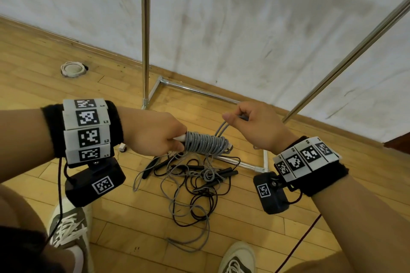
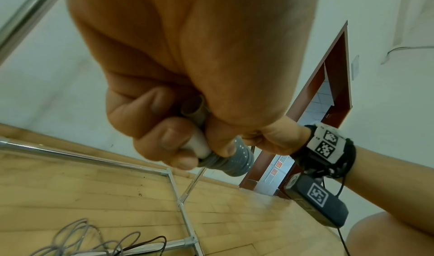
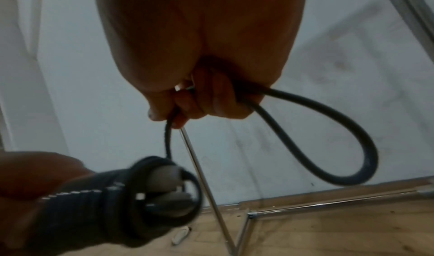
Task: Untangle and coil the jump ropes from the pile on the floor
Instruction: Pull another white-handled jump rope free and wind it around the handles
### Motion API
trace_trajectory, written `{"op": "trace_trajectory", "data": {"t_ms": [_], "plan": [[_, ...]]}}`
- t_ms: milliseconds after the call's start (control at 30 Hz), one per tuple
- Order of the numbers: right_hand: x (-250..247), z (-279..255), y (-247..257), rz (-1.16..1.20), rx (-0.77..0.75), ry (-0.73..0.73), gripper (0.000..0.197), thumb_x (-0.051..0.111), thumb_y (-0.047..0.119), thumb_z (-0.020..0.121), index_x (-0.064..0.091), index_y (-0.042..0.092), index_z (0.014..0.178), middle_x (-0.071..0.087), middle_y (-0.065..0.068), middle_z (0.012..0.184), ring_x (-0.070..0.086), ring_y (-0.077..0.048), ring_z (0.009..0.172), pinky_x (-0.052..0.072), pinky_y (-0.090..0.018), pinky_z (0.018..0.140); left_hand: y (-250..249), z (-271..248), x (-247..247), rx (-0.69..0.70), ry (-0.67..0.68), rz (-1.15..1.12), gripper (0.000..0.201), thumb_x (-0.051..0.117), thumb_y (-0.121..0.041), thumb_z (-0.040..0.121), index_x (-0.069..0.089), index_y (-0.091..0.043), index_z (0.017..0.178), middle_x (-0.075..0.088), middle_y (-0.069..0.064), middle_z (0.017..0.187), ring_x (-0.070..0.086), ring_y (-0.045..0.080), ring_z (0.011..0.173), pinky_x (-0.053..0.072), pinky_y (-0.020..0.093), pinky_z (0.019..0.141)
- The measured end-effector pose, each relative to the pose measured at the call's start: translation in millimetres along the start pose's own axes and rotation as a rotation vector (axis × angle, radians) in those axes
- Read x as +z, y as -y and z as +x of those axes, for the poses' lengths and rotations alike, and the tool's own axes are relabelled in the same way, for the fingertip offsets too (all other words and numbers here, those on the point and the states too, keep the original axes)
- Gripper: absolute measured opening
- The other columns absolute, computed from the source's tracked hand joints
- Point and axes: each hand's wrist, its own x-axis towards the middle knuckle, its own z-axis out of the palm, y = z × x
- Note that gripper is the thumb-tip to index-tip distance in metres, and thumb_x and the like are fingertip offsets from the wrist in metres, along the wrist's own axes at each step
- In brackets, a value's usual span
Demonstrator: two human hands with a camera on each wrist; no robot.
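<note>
My left hand (image 1: 175,142) grips the white handles (image 2: 198,145) of a grey jump rope, whose cord is wound in tight turns into a coil (image 1: 205,143) round them. My right hand (image 1: 235,117) pinches the last loop of grey cord (image 1: 221,128) just above the coil's right end. In the right wrist view that loop (image 3: 328,145) hangs from my curled fingers, and the wound coil (image 3: 150,195) shows at lower left. Below both hands, a tangled pile of grey and black ropes (image 1: 193,182) with black handles lies on the wooden floor.
A chrome rack stands by the white wall, with an upright pole (image 1: 146,33), a slanting bar (image 1: 346,60) and base rails (image 1: 199,91) just behind the pile. A round white fitting (image 1: 73,69) sits in the floor at left. My shoes (image 1: 66,228) flank the pile's near side.
</note>
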Motion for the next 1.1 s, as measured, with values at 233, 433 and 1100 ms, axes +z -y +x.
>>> {"op": "trace_trajectory", "data": {"t_ms": [233, 433, 1100], "plan": [[-6.9, -6.9, 23.9, 0.245, 0.064, 0.064, 0.028, 0.051, 0.017, 0.097, 0.061, 0.015, 0.071, 0.060, -0.003, 0.061, 0.043, -0.008, 0.050, 0.038, -0.029, 0.054, 6.5, 5.9, -4.2, -0.083, -0.132, 0.005, 0.024, 0.045, -0.036, 0.101, 0.041, -0.028, 0.079, 0.056, 0.000, 0.076, 0.055, 0.016, 0.064, 0.047, 0.031, 0.058], [-0.9, -10.0, 23.6, 0.503, 0.085, 0.046, 0.017, 0.056, -0.001, 0.094, 0.062, 0.015, 0.096, 0.072, 0.001, 0.073, 0.061, -0.007, 0.061, 0.048, -0.025, 0.058, 11.6, 4.3, -20.2, -0.114, -0.361, -0.117, 0.024, 0.046, -0.032, 0.101, 0.049, -0.016, 0.084, 0.058, 0.005, 0.075, 0.052, 0.017, 0.061, 0.039, 0.028, 0.053], [15.4, -8.7, 11.3, 0.684, 0.004, 0.047, 0.031, 0.050, 0.008, 0.100, 0.071, 0.030, 0.093, 0.057, 0.004, 0.071, 0.054, -0.015, 0.063, 0.051, -0.035, 0.069, 1.7, -12.6, -24.5, 0.142, -0.275, -0.743, 0.036, 0.048, -0.033, 0.098, 0.055, 0.001, 0.089, 0.052, -0.005, 0.052, 0.042, 0.010, 0.043, 0.037, 0.019, 0.045]]}}
